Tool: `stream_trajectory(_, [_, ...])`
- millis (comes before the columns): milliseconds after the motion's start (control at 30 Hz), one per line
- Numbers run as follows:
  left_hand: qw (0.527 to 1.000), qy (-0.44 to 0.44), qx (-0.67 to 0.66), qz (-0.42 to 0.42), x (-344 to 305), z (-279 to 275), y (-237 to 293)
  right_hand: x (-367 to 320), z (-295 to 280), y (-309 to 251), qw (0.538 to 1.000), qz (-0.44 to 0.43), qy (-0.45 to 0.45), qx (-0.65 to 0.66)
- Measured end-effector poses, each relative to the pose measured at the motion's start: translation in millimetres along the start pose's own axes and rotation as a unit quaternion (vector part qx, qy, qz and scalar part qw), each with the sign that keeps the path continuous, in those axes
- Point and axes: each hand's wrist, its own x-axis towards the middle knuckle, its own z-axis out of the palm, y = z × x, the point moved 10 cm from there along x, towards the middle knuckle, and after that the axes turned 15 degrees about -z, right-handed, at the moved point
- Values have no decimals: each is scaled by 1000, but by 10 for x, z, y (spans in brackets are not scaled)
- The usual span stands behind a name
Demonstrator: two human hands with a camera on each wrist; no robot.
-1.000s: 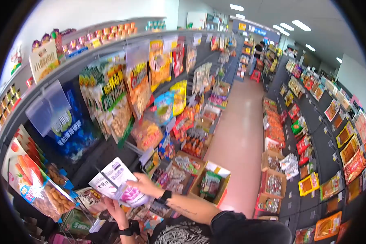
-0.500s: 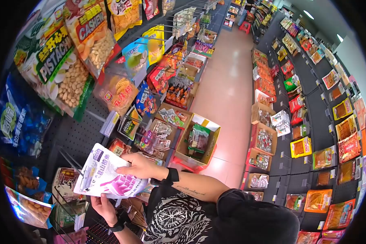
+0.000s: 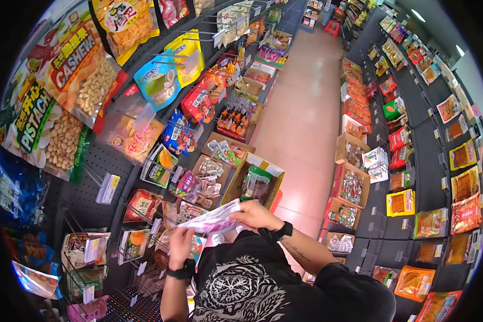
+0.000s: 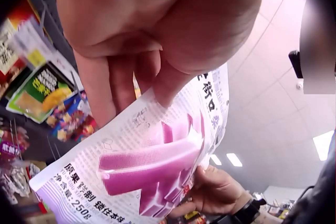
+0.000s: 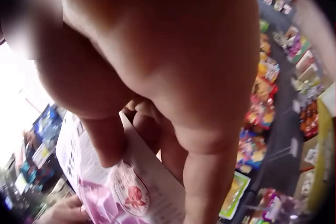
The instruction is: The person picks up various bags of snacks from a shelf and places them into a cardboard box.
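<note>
A white-and-purple snack bag [image 3: 212,219], printed with a stack of purple strips and "250g", is held up in front of the chest. My left hand [image 3: 181,249] pinches its left end, with the thumb on the printed face in the left wrist view. At the other end, my right hand [image 3: 257,216] grips the bag between thumb and fingers. From the head it appears nearly edge-on, while its printed face [image 4: 152,166] fills much of the left wrist view.
To the left, a pegboard rack carries hanging pistachio [image 3: 64,142] and cashew bags [image 3: 94,91] on metal hooks. An open carton [image 3: 276,172] with green packs stands beyond the hands. The aisle floor [image 3: 303,107] runs ahead, with a second shelf [image 3: 383,225] on the right.
The snack bag has come away from the rack's hooks, moved right toward the body, and tilted from face-on to nearly edge-on. Both hands moved with it.
</note>
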Motion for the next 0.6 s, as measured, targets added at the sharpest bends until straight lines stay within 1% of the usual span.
stream_trajectory(67, [996,-55,-58,35,159,402,367,-232,-340,445,994,-7,108,-4])
stream_trajectory(133, [984,-34,-132,113,118,573,743,-489,-722,749,979,70,191,11])
stream_trajectory(167, [986,-79,-118,87,111,700,772,-619,-879,959,959,133,245,44])
stream_trajectory(200, [987,-73,-119,83,80,706,788,-757,-993,1210,932,195,296,77])
stream_trajectory(233, [989,-97,-94,67,37,783,765,-836,-1039,1706,916,154,351,120])
stream_trajectory(267, [989,-120,-70,51,-4,854,717,-886,-1072,2097,903,156,376,134])
stream_trajectory(300, [989,-105,-79,68,-25,857,619,-887,-1044,2307,889,199,370,183])
stream_trajectory(333, [990,-94,-80,62,-93,839,511,-875,-990,2460,870,242,361,232])
stream_trajectory(400, [996,-26,-82,-2,-220,703,183,-873,-833,2640,803,327,374,329])
stream_trajectory(433, [995,11,-101,23,-304,626,51,-861,-759,2829,793,335,367,354])
stream_trajectory(467, [993,41,-108,-5,-414,576,-137,-896,-624,3366,790,338,361,364])
stream_trajectory(500, [992,57,-112,-32,-545,556,-274,-670,-676,3223,967,246,59,36])
stream_trajectory(533, [987,90,-121,-60,-703,468,-388,-560,-716,2997,921,69,-113,-367])
stream_trajectory(567, [988,109,-88,-71,-864,408,-437,-666,-424,3972,935,120,-286,-174])
stream_trajectory(600, [985,136,-59,-90,-1038,329,-482,-947,-204,4781,877,220,-428,19])
